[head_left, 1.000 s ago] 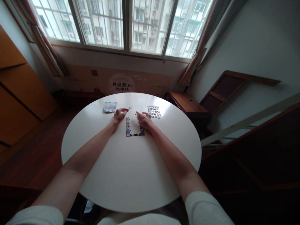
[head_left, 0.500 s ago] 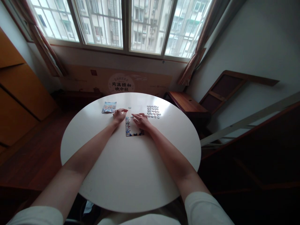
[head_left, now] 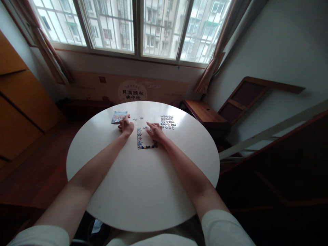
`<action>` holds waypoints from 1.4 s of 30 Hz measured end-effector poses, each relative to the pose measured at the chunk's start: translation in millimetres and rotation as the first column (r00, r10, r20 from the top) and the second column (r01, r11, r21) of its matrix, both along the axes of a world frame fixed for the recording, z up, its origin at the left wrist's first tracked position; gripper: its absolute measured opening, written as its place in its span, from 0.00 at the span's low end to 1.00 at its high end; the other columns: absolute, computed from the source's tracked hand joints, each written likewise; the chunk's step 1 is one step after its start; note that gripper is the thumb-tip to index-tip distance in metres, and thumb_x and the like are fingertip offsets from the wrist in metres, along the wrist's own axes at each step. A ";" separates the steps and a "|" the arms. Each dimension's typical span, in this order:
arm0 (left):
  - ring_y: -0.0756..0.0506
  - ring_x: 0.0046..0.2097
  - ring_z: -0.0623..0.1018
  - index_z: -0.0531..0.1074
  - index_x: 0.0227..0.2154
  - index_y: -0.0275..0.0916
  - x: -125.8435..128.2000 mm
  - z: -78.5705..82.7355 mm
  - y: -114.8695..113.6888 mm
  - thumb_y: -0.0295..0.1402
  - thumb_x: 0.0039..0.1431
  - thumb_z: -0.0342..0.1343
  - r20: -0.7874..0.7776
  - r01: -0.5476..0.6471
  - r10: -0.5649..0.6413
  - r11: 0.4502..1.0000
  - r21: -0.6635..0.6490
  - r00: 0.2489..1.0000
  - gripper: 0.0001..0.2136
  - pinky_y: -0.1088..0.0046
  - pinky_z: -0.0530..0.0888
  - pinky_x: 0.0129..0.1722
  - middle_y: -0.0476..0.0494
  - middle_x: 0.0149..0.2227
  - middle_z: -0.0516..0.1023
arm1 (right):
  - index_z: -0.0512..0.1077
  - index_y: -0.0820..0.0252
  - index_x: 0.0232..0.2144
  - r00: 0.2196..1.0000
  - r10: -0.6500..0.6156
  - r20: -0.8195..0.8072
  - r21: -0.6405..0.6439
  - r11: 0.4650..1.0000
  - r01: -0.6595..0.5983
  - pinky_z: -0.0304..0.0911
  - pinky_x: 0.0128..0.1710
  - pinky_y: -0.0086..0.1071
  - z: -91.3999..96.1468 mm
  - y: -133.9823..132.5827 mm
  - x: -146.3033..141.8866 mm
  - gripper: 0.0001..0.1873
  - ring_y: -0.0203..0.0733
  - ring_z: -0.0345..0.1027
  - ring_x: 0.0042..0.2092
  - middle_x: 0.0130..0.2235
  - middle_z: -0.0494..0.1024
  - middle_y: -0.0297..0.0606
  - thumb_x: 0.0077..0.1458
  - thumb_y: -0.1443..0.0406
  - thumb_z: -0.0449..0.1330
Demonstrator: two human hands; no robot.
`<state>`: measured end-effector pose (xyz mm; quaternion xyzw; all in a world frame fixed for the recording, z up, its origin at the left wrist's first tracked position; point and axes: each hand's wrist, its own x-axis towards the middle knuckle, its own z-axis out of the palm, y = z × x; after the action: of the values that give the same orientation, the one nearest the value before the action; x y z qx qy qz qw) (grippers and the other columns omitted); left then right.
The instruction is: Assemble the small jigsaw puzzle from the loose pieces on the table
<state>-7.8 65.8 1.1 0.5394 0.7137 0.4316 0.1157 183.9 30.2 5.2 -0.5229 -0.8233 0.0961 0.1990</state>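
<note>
Sheet (head_left: 117, 116), colourful, lying on round white table (head_left: 143, 194); left hand (head_left: 126, 125), fingers loosely curled at sheet's right edge, grip cannot be told; two loose pieces (head_left: 135, 119), just beyond; puzzle (head_left: 139, 140), mid-table, multicoloured U-shaped border, straight outside, jagged inside, dark bottom row; right hand (head_left: 155, 131), fingers spread over puzzle's upper right; piece rows (head_left: 167, 121), small, right of hand; broad white surface from puzzle to near and right rims

We get daylight from the window (head_left: 161, 32) ahead, glaring off the far side of the white table (head_left: 140, 191); the floor (head_left: 43, 176) sits dim, edges stretch (rather strongly), and the puzzle pieces (head_left: 167, 121) look soft to us
</note>
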 end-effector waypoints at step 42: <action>0.39 0.45 0.77 0.78 0.31 0.45 3.5 1.6 4.0 0.30 0.55 0.49 -0.015 0.144 -0.145 0.989 -0.032 0.989 0.12 0.56 0.58 0.53 0.48 0.37 0.82 | 0.59 0.41 0.62 0.987 0.075 0.140 -0.073 0.995 -0.065 0.45 0.60 0.49 4.3 -0.9 -3.1 0.30 0.56 0.45 0.63 0.63 0.61 0.35 0.62 0.45 0.44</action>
<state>-4.3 69.8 2.7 0.5917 0.6803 0.4063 0.1486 180.9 29.3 9.5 -0.5056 -0.8496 0.0935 0.1180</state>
